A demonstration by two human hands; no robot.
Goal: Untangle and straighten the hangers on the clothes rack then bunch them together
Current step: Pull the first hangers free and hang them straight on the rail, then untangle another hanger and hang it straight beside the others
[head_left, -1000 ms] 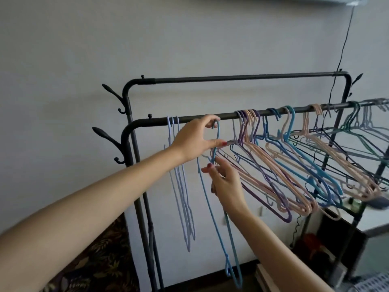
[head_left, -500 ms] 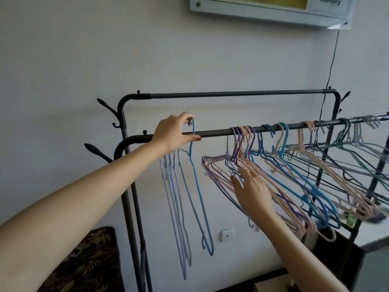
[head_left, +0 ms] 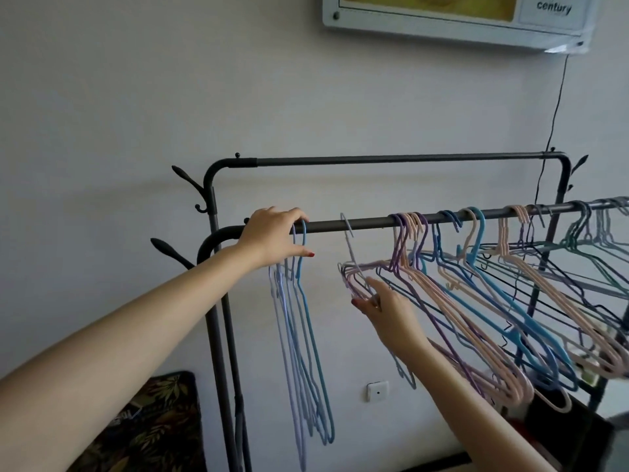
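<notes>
A dark metal clothes rack has a front rail [head_left: 367, 223] carrying many thin hangers. At its left end a small bunch of blue and lilac hangers [head_left: 303, 352] hangs straight and edge-on. My left hand [head_left: 272, 236] rests over the rail there, its fingers on the hook of the blue hanger. Right of a short bare stretch, a tangled mass of pink, purple and blue hangers [head_left: 476, 318] slants across the rail. A pale lilac hanger [head_left: 349, 247] is lifted with its hook near the rail. My right hand [head_left: 384, 311] pinches its shoulder end among the tangle.
A second, higher rail [head_left: 391, 160] runs behind, with branch-like hooks [head_left: 185, 180] on the left post. A white wall unit [head_left: 456, 18] hangs above, with a black cable [head_left: 554, 124] dropping to the rack. A leaf-patterned seat [head_left: 149, 427] is at the lower left, and dark furniture at the lower right.
My left hand slid the blue hanger left along the rail against the bunch. My right hand moved to the tangle and took hold of a lilac hanger. The view tilted upward.
</notes>
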